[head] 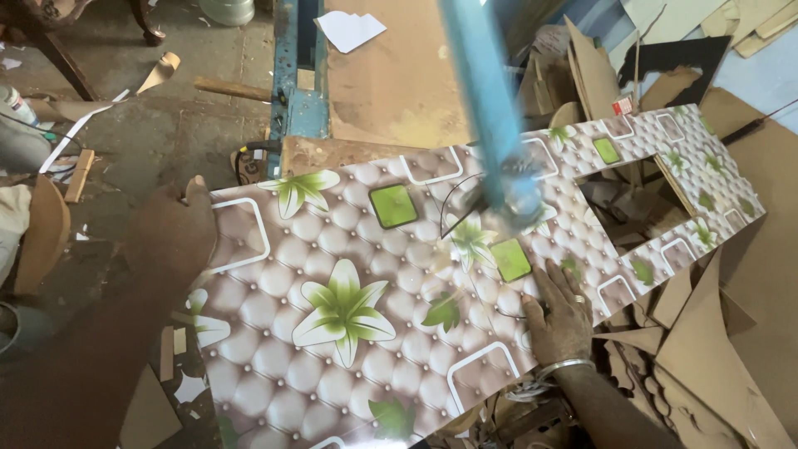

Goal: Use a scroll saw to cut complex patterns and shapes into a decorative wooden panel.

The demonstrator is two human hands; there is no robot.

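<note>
A dusty concrete floor (166, 125) is seen at far left, littered with offcuts; brown board scraps (715, 333) are heaped at right under daylight.

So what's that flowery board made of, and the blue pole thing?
The flowery board looks like thin wood fibreboard under a glossy printed film: light glares off it and brown offcuts lie around. The blue pole is blurred; it seems painted metal, though that's uncertain. Both hands, left and right, press the board flat.

Dusty workbench (391, 75), flower-printed panel (349, 316), white paper scrap (349, 30)
</note>
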